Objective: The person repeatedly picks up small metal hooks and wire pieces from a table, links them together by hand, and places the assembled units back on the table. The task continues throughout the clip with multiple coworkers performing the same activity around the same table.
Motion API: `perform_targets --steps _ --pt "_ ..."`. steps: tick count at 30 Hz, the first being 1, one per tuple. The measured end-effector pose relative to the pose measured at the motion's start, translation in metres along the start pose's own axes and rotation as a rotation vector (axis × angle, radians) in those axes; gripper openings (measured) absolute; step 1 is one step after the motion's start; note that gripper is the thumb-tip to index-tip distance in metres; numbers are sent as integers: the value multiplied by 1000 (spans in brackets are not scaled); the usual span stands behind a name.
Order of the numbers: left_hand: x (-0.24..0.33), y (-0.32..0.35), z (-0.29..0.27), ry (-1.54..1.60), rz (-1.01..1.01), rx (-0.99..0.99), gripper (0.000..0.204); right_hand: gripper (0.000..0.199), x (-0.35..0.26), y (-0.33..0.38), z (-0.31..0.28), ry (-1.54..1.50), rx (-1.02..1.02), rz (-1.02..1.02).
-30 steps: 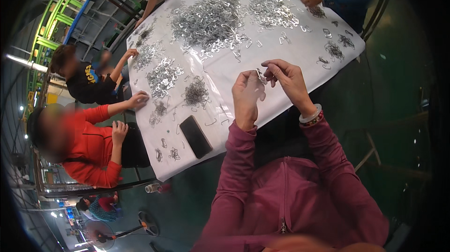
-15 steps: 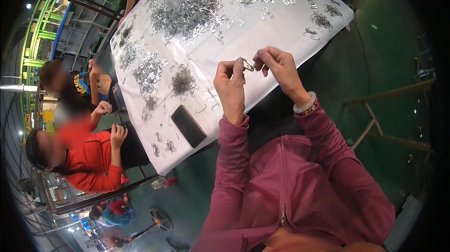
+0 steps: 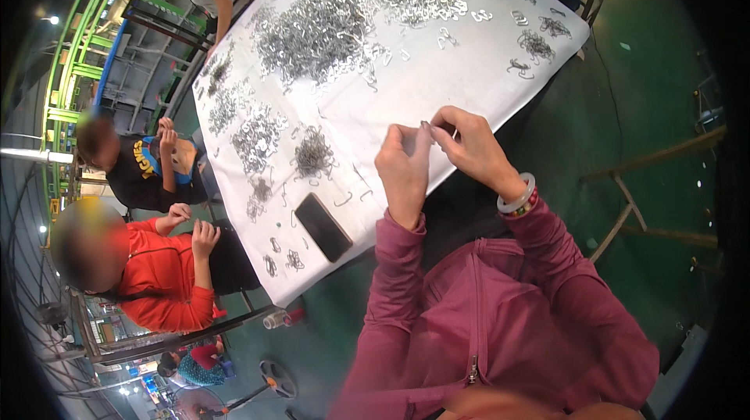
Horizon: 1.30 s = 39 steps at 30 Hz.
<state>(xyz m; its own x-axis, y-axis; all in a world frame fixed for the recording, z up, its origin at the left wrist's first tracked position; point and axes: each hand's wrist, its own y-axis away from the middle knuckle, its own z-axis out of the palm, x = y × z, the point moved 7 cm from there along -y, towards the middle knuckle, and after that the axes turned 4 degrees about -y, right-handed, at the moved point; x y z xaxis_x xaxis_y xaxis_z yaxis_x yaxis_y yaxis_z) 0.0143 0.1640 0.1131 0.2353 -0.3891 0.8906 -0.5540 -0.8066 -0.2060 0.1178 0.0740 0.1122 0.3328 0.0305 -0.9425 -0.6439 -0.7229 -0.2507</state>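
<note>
Above the near edge of the white-covered table, my left hand (image 3: 404, 166) pinches a small metal hook, now mostly hidden by the fingers. Thumb and fingertips of my right hand (image 3: 471, 148) are pressed together beside the left fingertips; what they hold is too small to make out. A pile of thin wire hooks (image 3: 313, 152) and a heap of shiny flat hooks (image 3: 258, 136) lie to the left of my hands. The big heap of metal hooks (image 3: 316, 33) spreads farther back, with another bright heap (image 3: 422, 0) to its right.
A dark phone (image 3: 323, 227) lies near the table's left front corner. Small wire bundles (image 3: 536, 46) are at the right edge. Co-workers sit along the left side, one in a red jacket (image 3: 164, 271). A wooden frame (image 3: 625, 205) stands on the green floor at right.
My hands have come together; the right fingertips now meet the left ones at the hook, which showed between them before. The whole view has shifted slightly. The co-worker in black has moved the hands.
</note>
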Motion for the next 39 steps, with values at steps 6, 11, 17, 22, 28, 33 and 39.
perform_targets --steps 6,11,17,22,28,33,39 --pt "12 11 26 -72 263 -2 23 6 25 24 -7 -223 265 118" --pt "15 28 34 -118 386 12 22 6 48 36 -3 -321 404 101" --pt "-1 29 35 -2 194 -90 24 6 50 43 1 -314 464 26" --pt "-34 26 41 410 -198 -338 25 4 26 45 -3 -149 432 -182" --pt "-27 23 29 75 46 -161 19 5 41 33 7 -317 260 140" --pt "-13 17 19 -318 311 -135 13 5 33 27 2 39 169 23" --pt "-36 22 36 -42 -28 -322 19 26 26 24 2 67 88 -47"
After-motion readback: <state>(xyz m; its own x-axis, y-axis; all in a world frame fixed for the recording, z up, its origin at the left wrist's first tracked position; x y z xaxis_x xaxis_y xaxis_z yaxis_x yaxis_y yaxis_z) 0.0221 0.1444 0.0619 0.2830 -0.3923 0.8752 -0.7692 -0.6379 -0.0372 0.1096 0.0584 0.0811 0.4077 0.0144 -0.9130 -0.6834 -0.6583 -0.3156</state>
